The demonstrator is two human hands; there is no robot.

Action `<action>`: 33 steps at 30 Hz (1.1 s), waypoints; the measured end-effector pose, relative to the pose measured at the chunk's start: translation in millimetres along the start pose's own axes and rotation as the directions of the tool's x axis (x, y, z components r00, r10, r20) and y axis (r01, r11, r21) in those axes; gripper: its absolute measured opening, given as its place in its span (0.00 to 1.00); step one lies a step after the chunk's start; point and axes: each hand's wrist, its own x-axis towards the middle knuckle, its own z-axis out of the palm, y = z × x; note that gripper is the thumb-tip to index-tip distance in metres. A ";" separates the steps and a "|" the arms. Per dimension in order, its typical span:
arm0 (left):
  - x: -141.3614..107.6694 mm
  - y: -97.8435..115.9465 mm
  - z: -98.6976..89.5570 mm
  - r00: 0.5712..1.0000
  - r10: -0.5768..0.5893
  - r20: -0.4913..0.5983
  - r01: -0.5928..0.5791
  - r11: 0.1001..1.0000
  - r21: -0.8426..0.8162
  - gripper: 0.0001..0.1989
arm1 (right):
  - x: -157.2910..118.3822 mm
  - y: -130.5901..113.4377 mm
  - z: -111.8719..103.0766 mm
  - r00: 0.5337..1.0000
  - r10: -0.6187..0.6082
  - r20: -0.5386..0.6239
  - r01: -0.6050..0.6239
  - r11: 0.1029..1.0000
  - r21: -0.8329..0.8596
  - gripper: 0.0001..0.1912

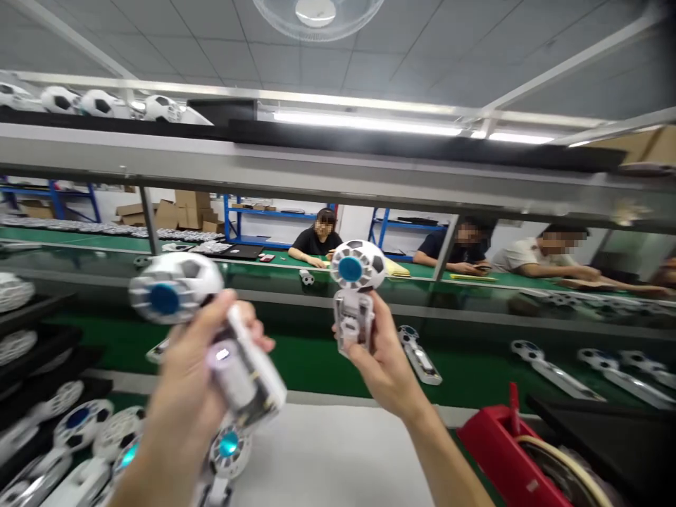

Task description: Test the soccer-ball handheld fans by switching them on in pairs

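My left hand [187,377] is wrapped round the handle of a handheld fan [198,276] with a white, football-patterned head and a blue centre. Its handle is open, baring a pale cylinder that looks like a battery; motion blurs this side. In my right hand [388,362] is a second football-patterned fan [374,262], held upright with fingers and thumb round its handle. That handle also shows its inside, with a white part in it. Below, near my left forearm, lies another fan [229,447] with a glowing turquoise centre.
White paper [327,451] covers the near bench. Several fan parts [84,426] crowd the left side beside dark trays. Beyond runs a green conveyor [311,359] carrying open fans [422,359]. A red tape dispenser [496,451] stands right. A shelf [327,172] crosses above; several people sit opposite.
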 end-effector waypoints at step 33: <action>21.2 -41.7 5.3 0.867 -0.173 0.468 0.157 0.985 0.072 0.05 | 3.8 -47.5 3.1 0.960 0.265 -0.089 -0.238 0.943 0.234 0.22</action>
